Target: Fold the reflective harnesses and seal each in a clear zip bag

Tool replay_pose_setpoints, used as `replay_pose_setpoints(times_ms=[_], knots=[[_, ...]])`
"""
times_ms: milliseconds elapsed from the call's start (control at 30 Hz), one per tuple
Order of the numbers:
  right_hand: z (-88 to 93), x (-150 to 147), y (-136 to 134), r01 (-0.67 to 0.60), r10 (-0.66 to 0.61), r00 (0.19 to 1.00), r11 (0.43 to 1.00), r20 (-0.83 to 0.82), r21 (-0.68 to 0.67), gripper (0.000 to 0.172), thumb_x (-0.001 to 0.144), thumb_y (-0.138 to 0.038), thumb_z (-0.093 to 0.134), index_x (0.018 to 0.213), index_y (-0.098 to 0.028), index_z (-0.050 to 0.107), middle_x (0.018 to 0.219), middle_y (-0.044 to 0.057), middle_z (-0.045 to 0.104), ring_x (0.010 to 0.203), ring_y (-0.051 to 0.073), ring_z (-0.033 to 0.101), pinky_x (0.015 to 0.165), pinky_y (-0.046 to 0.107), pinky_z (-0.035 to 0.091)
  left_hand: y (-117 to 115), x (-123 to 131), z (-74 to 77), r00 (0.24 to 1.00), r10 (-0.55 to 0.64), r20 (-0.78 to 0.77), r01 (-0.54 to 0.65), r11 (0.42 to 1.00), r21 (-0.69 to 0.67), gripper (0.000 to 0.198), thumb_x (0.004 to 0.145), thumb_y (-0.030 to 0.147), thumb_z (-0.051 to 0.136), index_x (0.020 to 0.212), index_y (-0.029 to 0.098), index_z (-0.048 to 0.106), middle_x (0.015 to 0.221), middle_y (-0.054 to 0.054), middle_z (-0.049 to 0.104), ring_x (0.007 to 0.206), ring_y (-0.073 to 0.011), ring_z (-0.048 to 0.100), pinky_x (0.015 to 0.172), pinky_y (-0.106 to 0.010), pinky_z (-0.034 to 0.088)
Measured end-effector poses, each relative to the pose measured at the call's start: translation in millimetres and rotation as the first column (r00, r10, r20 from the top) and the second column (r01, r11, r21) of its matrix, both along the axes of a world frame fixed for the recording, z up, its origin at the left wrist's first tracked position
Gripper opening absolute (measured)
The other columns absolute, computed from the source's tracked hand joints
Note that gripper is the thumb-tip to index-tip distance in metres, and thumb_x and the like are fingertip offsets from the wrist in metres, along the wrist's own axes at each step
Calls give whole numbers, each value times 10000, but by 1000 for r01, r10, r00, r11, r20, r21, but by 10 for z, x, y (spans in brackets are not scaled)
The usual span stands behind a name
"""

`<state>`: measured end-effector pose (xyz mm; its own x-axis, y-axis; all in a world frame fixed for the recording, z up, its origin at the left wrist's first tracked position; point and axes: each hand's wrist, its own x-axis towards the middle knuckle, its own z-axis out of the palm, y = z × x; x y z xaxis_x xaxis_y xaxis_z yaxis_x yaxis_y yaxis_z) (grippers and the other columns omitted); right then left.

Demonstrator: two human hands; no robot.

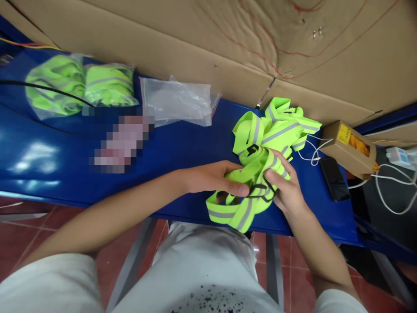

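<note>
A tangle of neon yellow-green straps with grey reflective stripes [257, 174] lies on the blue table [182, 143], with black buckles among the bands. My left hand [215, 177] grips the bundle from the left, thumb and fingers pinched on a strap. My right hand [286, 189] holds it from the right, fingers curled over the bands and a black elastic loop. A second heap of the same straps [283, 124] lies just behind, touching the held bundle.
Two filled clear bags of green straps [81, 84] sit at the far left, an empty plastic bag [179, 102] beside them. A black phone [334, 179], a brown carton [352, 145] and white cables [387, 182] lie at right. Cardboard [228, 39] walls the back.
</note>
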<state>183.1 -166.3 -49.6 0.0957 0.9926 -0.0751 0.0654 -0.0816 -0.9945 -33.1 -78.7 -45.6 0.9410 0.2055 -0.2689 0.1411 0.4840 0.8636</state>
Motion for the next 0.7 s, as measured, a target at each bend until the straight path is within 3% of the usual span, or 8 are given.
replay_pose_setpoints(times_ms=[67, 133, 200, 300, 400, 567, 700], knots=[[-4, -1, -8, -60, 26, 972, 989, -232, -138, 670, 796, -631, 795, 1347, -268, 682, 1188, 71, 791, 1163, 349, 738, 1036, 527, 590, 33, -27, -32, 994, -60, 88, 68, 994, -89, 553, 618, 580, 949, 877, 150, 717, 703, 8, 651, 549, -99, 546, 428, -186, 424], [-8, -6, -9, -121, 41, 930, 972, -366, -200, 720, 761, -628, 818, 1358, -246, 689, 1188, 85, 794, 1200, 368, 726, 1065, 545, 577, 45, -34, -47, 990, -96, 103, 106, 990, -95, 423, 643, 464, 944, 805, 149, 713, 660, 20, 639, 540, -85, 531, 463, -177, 435], [-21, -5, -3, -119, 16, 909, 968, -417, -223, 722, 752, -575, 847, 1375, -247, 683, 1210, 81, 791, 1216, 365, 722, 1089, 539, 568, 48, -24, -44, 995, -83, 48, 84, 996, -17, 254, 678, 310, 887, 763, 148, 710, 656, 27, 642, 568, -84, 547, 519, -174, 460], [-47, 13, 15, -4, -109, 903, 965, -415, -264, 728, 726, -470, 900, 1385, -260, 672, 1216, 68, 794, 1181, 353, 742, 1090, 532, 573, 53, 3, -32, 998, 9, -62, 1, 988, 152, 101, 699, 182, 780, 732, 152, 689, 621, 50, 606, 557, -80, 529, 506, -167, 403], [-50, 44, 38, 101, -195, 906, 961, -375, -257, 739, 699, -450, 921, 1371, -265, 676, 1206, 60, 798, 1161, 357, 750, 1077, 541, 583, 76, 19, -34, 989, 76, -124, -47, 973, 227, 176, 749, 282, 808, 752, 150, 693, 629, 46, 607, 569, -90, 533, 512, -178, 384], [5, 105, 54, 74, -107, 951, 990, -292, -120, 626, 798, -632, 778, 1296, -258, 724, 1177, 73, 803, 1219, 365, 724, 1107, 564, 557, 109, 9, -50, 997, 64, -45, -58, 990, 125, 525, 725, 604, 878, 938, 140, 757, 792, -23, 719, 676, -128, 621, 619, -219, 489], [-4, 153, 50, 59, -59, 979, 998, -195, -6, 640, 843, -714, 673, 1287, -256, 726, 1165, 79, 803, 1234, 354, 717, 1108, 554, 556, 74, 31, -78, 996, 85, 12, -86, 975, 205, 442, 747, 503, 892, 908, 128, 721, 736, 0, 676, 627, -106, 576, 581, -205, 439]])
